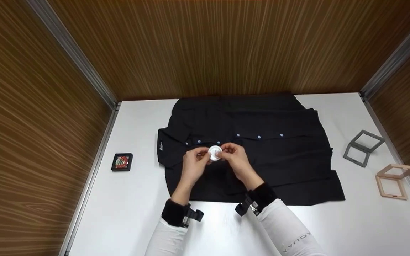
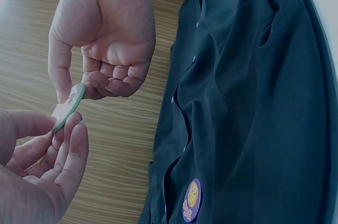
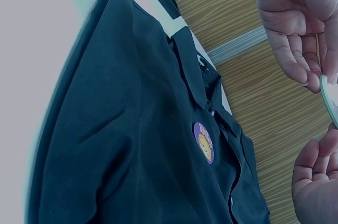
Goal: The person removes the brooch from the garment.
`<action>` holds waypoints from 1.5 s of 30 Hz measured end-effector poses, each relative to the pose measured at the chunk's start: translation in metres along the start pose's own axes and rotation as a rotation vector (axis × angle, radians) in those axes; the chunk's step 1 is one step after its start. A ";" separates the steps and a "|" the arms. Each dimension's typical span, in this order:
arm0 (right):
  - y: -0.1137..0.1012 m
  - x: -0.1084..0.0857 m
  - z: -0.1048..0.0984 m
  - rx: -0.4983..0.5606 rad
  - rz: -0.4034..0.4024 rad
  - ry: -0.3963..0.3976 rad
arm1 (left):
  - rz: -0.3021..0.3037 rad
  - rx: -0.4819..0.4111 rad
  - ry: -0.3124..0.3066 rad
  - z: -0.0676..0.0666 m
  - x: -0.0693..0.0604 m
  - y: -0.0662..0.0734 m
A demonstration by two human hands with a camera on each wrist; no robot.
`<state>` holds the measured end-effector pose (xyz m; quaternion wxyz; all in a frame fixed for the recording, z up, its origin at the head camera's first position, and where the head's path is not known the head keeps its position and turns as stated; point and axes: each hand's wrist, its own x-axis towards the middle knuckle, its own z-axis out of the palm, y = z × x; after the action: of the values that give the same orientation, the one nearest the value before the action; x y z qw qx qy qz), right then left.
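Both hands hold a white round pin badge (image 1: 215, 153) above a dark shirt (image 1: 279, 160), its white face up. My left hand (image 1: 195, 161) pinches its left edge between thumb and fingers. On its opposite edge, my right hand (image 1: 238, 161) also pinches it. In the left wrist view the badge (image 2: 68, 109) is tilted, between my left hand (image 2: 42, 166) below and my right hand (image 2: 105, 28) above. A thin gold-coloured pin (image 3: 318, 48) shows by the left fingers in the right wrist view. A purple badge with a yellow figure (image 3: 203, 143) sits on the shirt front.
To the left lies a black frame (image 1: 122, 162) holding a red emblem. On the right stand an open grey frame (image 1: 363, 147) and an open light-brown frame (image 1: 395, 181). Wood-grain walls (image 1: 205, 46) bound the white table (image 1: 137, 202) at the back and sides.
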<state>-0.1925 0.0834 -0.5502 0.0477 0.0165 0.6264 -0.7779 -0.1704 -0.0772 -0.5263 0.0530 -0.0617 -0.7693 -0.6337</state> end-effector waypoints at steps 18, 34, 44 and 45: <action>0.004 0.000 0.000 -0.015 0.002 0.011 | 0.016 0.025 -0.008 0.002 -0.002 -0.004; 0.008 -0.002 -0.005 -0.039 -0.010 -0.010 | 0.008 0.050 -0.020 0.001 -0.002 -0.011; 0.006 -0.008 -0.010 -0.092 -0.010 -0.082 | 0.049 0.208 -0.018 -0.002 0.000 -0.017; 0.006 -0.008 -0.011 -0.100 -0.009 -0.083 | 0.059 0.222 -0.017 -0.002 0.000 -0.017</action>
<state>-0.1847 0.0933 -0.5573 0.0711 -0.0210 0.6621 -0.7457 -0.1736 -0.0829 -0.5425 0.0718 -0.0835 -0.8330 -0.5422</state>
